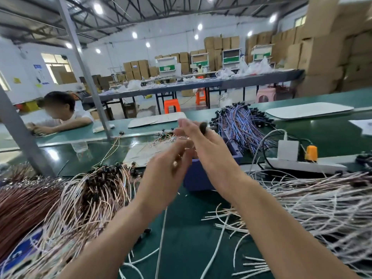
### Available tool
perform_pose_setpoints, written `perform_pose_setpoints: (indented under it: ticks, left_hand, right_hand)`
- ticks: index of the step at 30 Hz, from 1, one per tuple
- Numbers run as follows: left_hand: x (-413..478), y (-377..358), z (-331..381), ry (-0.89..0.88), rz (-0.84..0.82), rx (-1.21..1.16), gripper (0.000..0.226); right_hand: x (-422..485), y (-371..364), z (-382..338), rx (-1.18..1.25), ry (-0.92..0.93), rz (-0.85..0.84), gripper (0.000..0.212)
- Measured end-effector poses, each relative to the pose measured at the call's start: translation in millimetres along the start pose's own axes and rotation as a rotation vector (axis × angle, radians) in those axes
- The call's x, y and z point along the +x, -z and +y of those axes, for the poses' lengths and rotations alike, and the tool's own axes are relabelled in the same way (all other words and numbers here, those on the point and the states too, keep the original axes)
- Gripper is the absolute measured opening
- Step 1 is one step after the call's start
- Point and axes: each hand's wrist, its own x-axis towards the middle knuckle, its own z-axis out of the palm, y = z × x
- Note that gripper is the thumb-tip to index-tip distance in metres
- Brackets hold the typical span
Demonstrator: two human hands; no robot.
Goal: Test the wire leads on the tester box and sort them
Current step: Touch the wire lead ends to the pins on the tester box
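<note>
Lead [203, 125] x1 pinched, R hand [209, 147]; box [198, 178] x1.

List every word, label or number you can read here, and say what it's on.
No text is readable.
Blue label at lower left: white marks, blurred.
Wall signs: too small to read.
Sheet of paper at the right edge: print too small to read.

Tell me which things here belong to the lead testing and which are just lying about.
Job: blue tester box, pink lead pile, blue lead pile, white lead pile, black-tipped lead in the right hand.
Lying about: white tray, orange stool, pink stool, cardboard boxes.
</note>
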Motion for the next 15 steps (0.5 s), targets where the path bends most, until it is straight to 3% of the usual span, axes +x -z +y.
perform_pose_setpoints:
  ticks: [4, 6, 9, 12, 15]
  left_hand:
    - [-10, -22, 0, 0.016, -0.122, 0.050, 0.018]
    - [-15, -17, -9, -0.014, -0.173, 0.165, 0.022]
    - [-21, -4, -16, -0.079, -0.195, 0.362, 0.033]
    - [-16, 4, -16, -0.252, -0.134, 0.574, 0.038]
    - [-9, 2, -11, -0.393, -0.172, 0.691, 0.017]
  right_hand:
    - [-13, 17, -1, 0.065, -0.073, 0.239, 0.028]
    - [-21, 40, 1, 0.210, -0.099, 0.380, 0.025]
    - [-35, 73, -1, 0.404, -0.114, 0.436, 0.017]
    - [-48, 83, 11, 0.207, -0.155, 0.389, 0.027]
    - [-56, 74, 30, -0.122, -0.213, 0.246, 0.022]
